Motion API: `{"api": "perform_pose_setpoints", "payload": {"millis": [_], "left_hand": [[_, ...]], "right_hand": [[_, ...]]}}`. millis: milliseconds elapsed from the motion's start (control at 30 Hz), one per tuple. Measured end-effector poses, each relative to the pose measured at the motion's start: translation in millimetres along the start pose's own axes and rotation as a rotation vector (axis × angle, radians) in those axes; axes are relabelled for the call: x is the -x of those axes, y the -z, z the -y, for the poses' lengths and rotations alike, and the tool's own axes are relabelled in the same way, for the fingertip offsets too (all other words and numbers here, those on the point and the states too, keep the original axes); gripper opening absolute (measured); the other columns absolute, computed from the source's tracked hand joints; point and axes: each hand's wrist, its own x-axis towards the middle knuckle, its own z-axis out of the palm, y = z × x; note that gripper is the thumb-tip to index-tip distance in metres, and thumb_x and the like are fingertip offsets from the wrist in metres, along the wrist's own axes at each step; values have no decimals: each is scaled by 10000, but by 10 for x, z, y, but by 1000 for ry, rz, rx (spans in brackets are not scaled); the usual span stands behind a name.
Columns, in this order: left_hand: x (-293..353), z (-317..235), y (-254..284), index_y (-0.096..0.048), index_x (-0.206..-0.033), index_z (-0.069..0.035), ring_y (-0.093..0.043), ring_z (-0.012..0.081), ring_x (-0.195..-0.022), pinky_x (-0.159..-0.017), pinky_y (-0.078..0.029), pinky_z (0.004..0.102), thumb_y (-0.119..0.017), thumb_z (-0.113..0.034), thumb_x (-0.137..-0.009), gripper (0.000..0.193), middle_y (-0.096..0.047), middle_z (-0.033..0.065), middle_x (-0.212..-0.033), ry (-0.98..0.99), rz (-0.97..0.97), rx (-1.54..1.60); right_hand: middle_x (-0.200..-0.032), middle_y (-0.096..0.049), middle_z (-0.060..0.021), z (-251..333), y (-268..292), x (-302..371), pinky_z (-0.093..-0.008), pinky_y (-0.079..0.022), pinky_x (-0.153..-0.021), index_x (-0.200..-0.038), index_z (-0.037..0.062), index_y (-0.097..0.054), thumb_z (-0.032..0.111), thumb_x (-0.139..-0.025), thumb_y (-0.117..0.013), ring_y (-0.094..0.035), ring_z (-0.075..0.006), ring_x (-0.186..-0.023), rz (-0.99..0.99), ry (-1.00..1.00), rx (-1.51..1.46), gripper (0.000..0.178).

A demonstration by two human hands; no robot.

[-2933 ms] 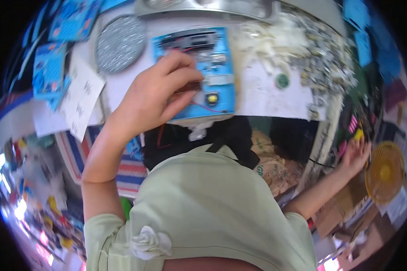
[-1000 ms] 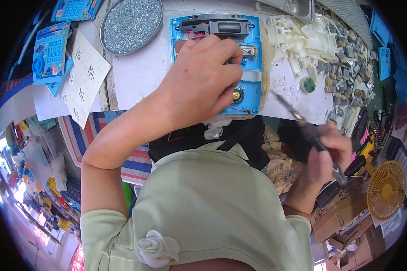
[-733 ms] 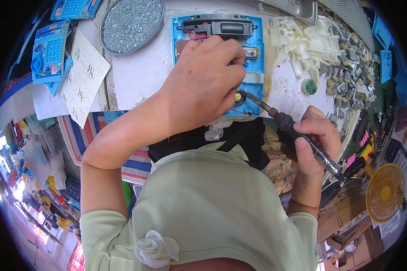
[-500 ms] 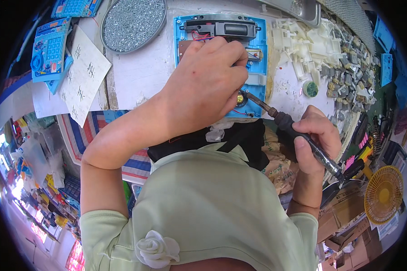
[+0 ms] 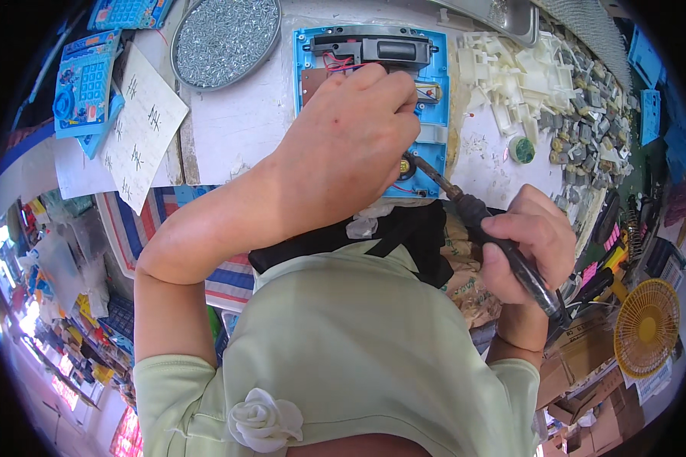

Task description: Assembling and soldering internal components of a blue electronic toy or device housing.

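Note:
A blue plastic housing (image 5: 434,114) lies open on the bench, with a black part (image 5: 392,50), red wires (image 5: 335,61) and a brown circuit board (image 5: 311,82) inside. My left hand (image 5: 362,129) reaches over it, fingers curled down and pressed together; whatever they pinch is hidden beneath the hand. In my right hand (image 5: 537,244) is a soldering iron (image 5: 514,263), gripped by its dark handle. Its metal tip points up-left, close to a small round speaker-like part (image 5: 406,166) near the housing's lower edge; contact is hard to make out.
A round tray of small screws (image 5: 225,42) stands left of the housing. To the right lie white plastic parts (image 5: 518,76), many small grey parts (image 5: 591,129) and a small green round piece (image 5: 521,149). Blue keypad panels (image 5: 84,84) and a marked paper sheet (image 5: 146,114) sit at left.
My right hand has turned slightly, and the back end of the soldering iron has swung down and left. Its tip stays by the round part. My left hand has barely moved.

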Motion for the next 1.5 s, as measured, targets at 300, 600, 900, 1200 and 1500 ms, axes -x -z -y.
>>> {"api": "perform_pose_setpoints", "payload": {"millis": [300,600,900,1200,1500], "left_hand": [[-5,5,13,-572,-810,-18,-550,322,-903,-797,-465,410,-716,3,-721,171,-562,110,-981,-17,-2,6],[-95,-41,36,-555,-811,-10,-551,355,-929,-823,-452,418,-692,35,-710,176,-552,150,-989,-3,66,-35],[-142,-228,46,-551,-826,16,-557,330,-938,-865,-453,401,-681,86,-700,194,-562,137,-992,59,78,-52],[-160,-232,75,-538,-811,10,-551,333,-933,-862,-445,399,-677,82,-691,197,-555,135,-985,59,98,-55],[-68,-44,59,-562,-801,-37,-559,356,-950,-846,-465,437,-717,8,-706,187,-561,129,-1011,-19,66,-10]], "right_hand": [[-772,-574,-96,1,628,782,-350,-382,-665,-1023,-23,-608,213,-875,-666,-498,-197,-735,-428,-90,-60,284],[-722,-555,-27,267,1687,2044,-237,-371,-526,-953,4,-643,106,-882,-584,-466,-100,-568,-1602,-331,215,137],[-691,-559,-36,-34,2085,2262,-214,-295,-475,-805,-2,-625,43,-832,-536,-415,-77,-519,-1589,-323,271,104],[-720,-584,-7,-633,2151,2052,-221,-378,-546,-1050,34,-709,152,-962,-682,-511,-85,-607,-1330,-621,-151,150],[-889,-470,-32,-301,743,1696,-244,-395,-559,-1405,27,-488,220,-1019,-603,-439,-124,-736,-1105,-540,-915,446]]}}
